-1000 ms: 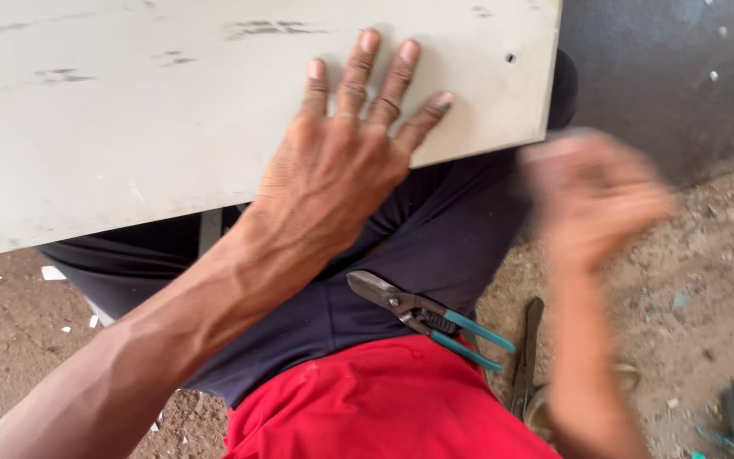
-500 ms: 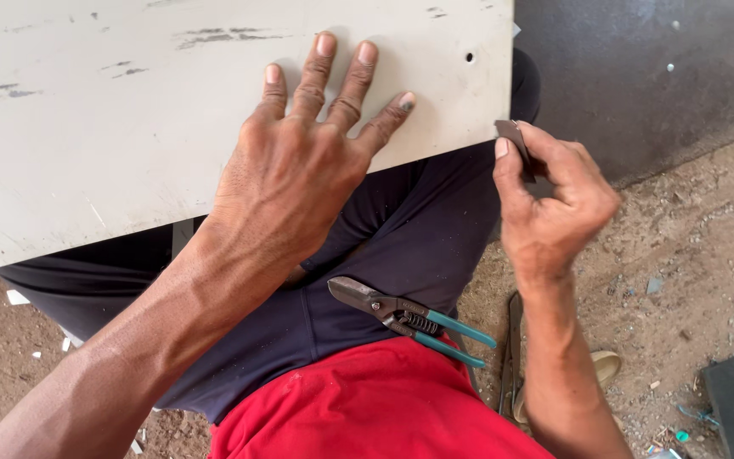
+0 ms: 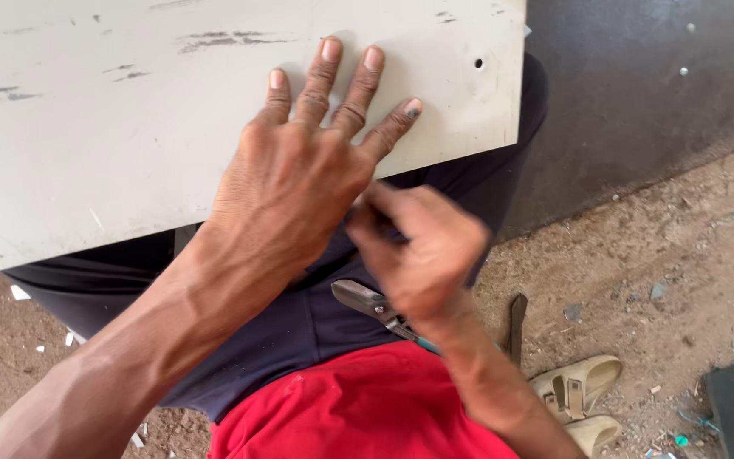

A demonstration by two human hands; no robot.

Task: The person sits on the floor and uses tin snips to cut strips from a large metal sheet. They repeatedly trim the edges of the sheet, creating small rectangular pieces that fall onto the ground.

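Left hand (image 3: 299, 170) pressing flat, fingers spread, steadying pale sheet (image 3: 129, 127). Right hand (image 3: 418, 246) blurred, grip unreadable, hovering above snips (image 3: 367, 302). Next move likely calling for firm hold.

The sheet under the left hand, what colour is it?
Off-white sheet with dark scuffs, head view.

Sheet (image 3: 129, 127) under my left hand (image 3: 299, 178): pale grey-white, streaked with dark scuff marks, one small black hole near corner. My trousers (image 3: 299, 331) dark navy. My shirt (image 3: 358, 408) bright red. Snips (image 3: 375, 304) on my lap: grey metal head, teal on handle. Sandals (image 3: 584, 395) beige. Ground (image 3: 656, 255) reddish-brown dirt, flecked with pale bits. Slab (image 3: 639, 93) beyond sheet: dark charcoal.
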